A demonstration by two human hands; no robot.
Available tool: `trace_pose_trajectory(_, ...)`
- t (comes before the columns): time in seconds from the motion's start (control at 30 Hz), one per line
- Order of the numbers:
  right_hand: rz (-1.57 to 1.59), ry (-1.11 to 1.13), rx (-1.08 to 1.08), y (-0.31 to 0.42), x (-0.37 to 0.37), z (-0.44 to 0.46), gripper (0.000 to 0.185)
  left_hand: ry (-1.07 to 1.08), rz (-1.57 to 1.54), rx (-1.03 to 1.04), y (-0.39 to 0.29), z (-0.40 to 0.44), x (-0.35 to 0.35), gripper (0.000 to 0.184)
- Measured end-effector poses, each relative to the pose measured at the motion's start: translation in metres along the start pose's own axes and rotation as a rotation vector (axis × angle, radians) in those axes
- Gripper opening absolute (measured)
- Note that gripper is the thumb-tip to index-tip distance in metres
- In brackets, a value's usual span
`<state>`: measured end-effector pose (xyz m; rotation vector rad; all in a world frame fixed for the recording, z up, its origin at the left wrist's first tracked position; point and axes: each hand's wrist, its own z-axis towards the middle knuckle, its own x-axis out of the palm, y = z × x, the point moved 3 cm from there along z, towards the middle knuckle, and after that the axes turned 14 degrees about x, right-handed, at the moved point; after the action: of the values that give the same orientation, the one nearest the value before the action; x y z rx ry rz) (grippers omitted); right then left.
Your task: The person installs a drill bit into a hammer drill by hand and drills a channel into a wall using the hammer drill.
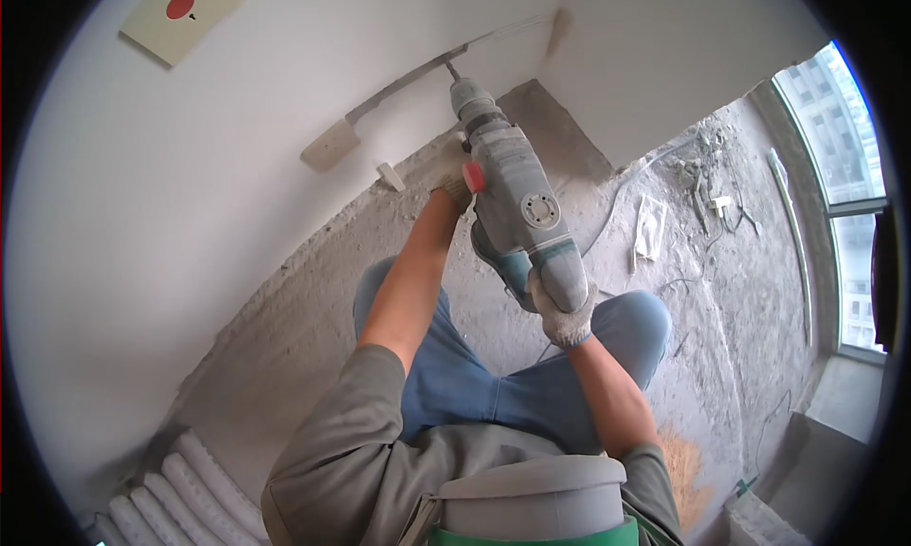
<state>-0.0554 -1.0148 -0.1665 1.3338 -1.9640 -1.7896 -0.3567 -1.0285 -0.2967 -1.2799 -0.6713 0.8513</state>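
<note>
A dusty grey rotary hammer drill (517, 181) points up and to the left, its bit (452, 70) at a narrow groove (408, 79) cut in the white wall. My left hand (455, 174), in a dusty work glove, is closed around the front of the drill near its red part, partly hidden by the tool. At the rear, my gloved right hand (562, 314) grips the handle. A rectangular patch (330, 146) is cut in the wall at the groove's lower end.
A yellowish card (180, 13) with a red dot is on the wall. Cables (617, 204), a white packet (650, 228) and a plug (720, 203) lie on the rough floor. A window (840, 119) is at right, a ribbed radiator-like object (180, 494) at lower left.
</note>
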Motion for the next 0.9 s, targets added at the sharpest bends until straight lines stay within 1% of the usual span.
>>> trace_pose_trajectory(0.03, 0.019, -0.030, -0.080, 0.001, 0.002, -0.002, 0.011, -0.037, -0.244, -0.157, -0.013, -0.002, 0.001, 0.020)
trace_pose_trajectory(0.07, 0.020, -0.032, -0.075, 0.003, 0.006, -0.005, 0.011, -0.072, -0.488, -0.311, -0.029, -0.006, 0.004, 0.027)
trace_pose_trajectory(0.1, 0.017, -0.081, -0.120, 0.009, 0.005, -0.009, 0.011, -0.067, -0.489, -0.311, -0.034, -0.008, 0.006, 0.027)
trace_pose_trajectory(0.13, 0.011, -0.129, -0.169, 0.012, 0.002, -0.013, 0.011, -0.072, -0.623, -0.338, -0.039, -0.012, 0.011, 0.030)
trace_pose_trajectory(0.17, 0.010, -0.130, -0.173, -0.009, 0.002, -0.011, 0.011, -0.080, -0.756, -0.364, -0.044, -0.017, 0.013, 0.033)
trace_pose_trajectory(0.2, 0.424, 0.011, 0.084, -0.054, 0.005, 0.000, 0.020, -0.085, -0.756, -0.359, -0.056, -0.022, 0.014, 0.033)
trace_pose_trajectory(0.27, 0.216, 0.030, 0.096, 0.015, -0.011, -0.024, 0.030, -0.065, -0.677, -0.454, -0.079, -0.037, 0.014, 0.031)
trace_pose_trajectory(0.3, 0.224, 0.024, 0.069, 0.014, -0.012, -0.027, 0.028, -0.060, -0.676, -0.446, -0.070, -0.035, 0.015, 0.031)
trace_pose_trajectory(0.37, 0.229, 0.003, 0.040, 0.007, -0.018, -0.031, 0.027, -0.013, -0.543, -0.296, -0.042, -0.024, 0.021, 0.031)
trace_pose_trajectory(0.4, 0.147, -0.020, -0.071, 0.008, -0.019, -0.033, 0.023, -0.011, -0.550, -0.295, -0.043, -0.025, 0.025, 0.031)
trace_pose_trajectory(0.43, 0.063, -0.035, -0.181, 0.009, -0.019, -0.033, 0.020, 0.014, -0.385, -0.179, -0.044, -0.026, 0.024, 0.029)
trace_pose_trajectory(0.47, 0.061, -0.031, -0.184, 0.007, -0.019, -0.032, 0.020, 0.039, -0.217, -0.063, -0.045, -0.027, 0.023, 0.027)
trace_pose_trajectory(0.5, 0.142, -0.011, -0.112, 0.012, -0.019, -0.029, 0.019, 0.038, -0.216, -0.062, -0.049, -0.027, 0.020, 0.027)
trace_pose_trajectory(0.53, 0.223, 0.007, -0.037, 0.014, -0.020, -0.027, 0.018, -0.018, -0.343, -0.160, -0.054, -0.026, 0.017, 0.025)
trace_pose_trajectory(0.57, 0.226, 0.000, -0.043, 0.006, -0.021, -0.025, 0.018, -0.042, -0.407, -0.205, -0.056, -0.024, 0.017, 0.024)
trace_pose_trajectory(0.6, 0.196, 0.018, -0.103, -0.003, -0.018, -0.020, 0.018, -0.069, -0.471, -0.250, -0.052, -0.021, 0.017, 0.024)
trace_pose_trajectory(0.63, 0.163, 0.039, -0.162, -0.004, -0.015, -0.012, 0.018, -0.038, -0.352, -0.183, -0.042, -0.010, 0.015, 0.023)
trace_pose_trajectory(0.67, 0.159, 0.046, -0.161, -0.008, -0.012, -0.008, 0.018, -0.028, -0.292, -0.152, -0.031, -0.008, 0.014, 0.022)
trace_pose_trajectory(0.7, 0.139, 0.031, -0.101, -0.011, -0.010, -0.007, 0.020, -0.019, -0.230, -0.122, -0.036, -0.007, 0.012, 0.021)
trace_pose_trajectory(0.73, 0.118, 0.018, -0.051, -0.013, -0.009, -0.003, 0.021, -0.022, -0.352, -0.170, -0.040, -0.008, 0.014, 0.022)
trace_pose_trajectory(0.77, 0.116, 0.024, -0.061, -0.012, -0.005, 0.000, 0.021, -0.021, -0.473, -0.212, -0.046, -0.005, 0.015, 0.022)
trace_pose_trajectory(0.8, 0.078, -0.002, -0.043, -0.009, 0.000, 0.002, 0.023, -0.024, -0.473, -0.205, -0.038, 0.003, 0.014, 0.022)
trace_pose_trajectory(0.87, 0.046, -0.026, -0.009, -0.006, 0.008, 0.002, 0.025, -0.113, -1.028, -0.359, -0.009, 0.010, 0.017, 0.023)
trace_pose_trajectory(0.9, -0.014, -0.077, -0.125, 0.001, 0.008, 0.000, 0.023, -0.114, -1.026, -0.358, -0.023, 0.005, 0.018, 0.023)
